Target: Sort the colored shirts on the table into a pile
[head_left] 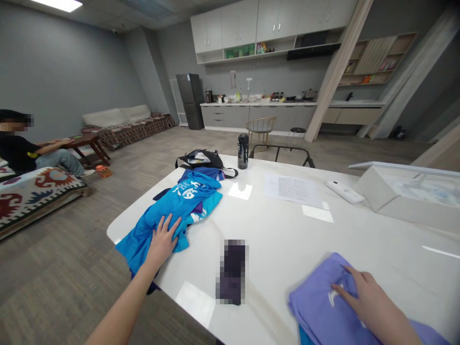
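A bright blue T-shirt (pixel 142 239) with white print lies crumpled on a pile of clothes at the table's left edge, part of it hanging over. On its cloth rests my left hand (pixel 165 244), palm down with the fingers spread. Close to me on the right is a folded purple garment (pixel 312 297) with a small white mark. My right hand (pixel 370 297) lies on top of it, thumb and forefinger apart; the other fingers are mostly hidden. Blue cloth (pixel 305 335) shows beneath the purple garment. Between my hands lies a dark, pixelated rectangular object (pixel 233 273).
On the white table (pixel 266 235) are a black bag (pixel 199 158), a dark bottle (pixel 243 152), printed paper (pixel 293 188), a white device (pixel 345 192) and a white box (pixel 406 196). A chair (pixel 282 148) stands behind it. A person (pixel 21 148) sits at far left.
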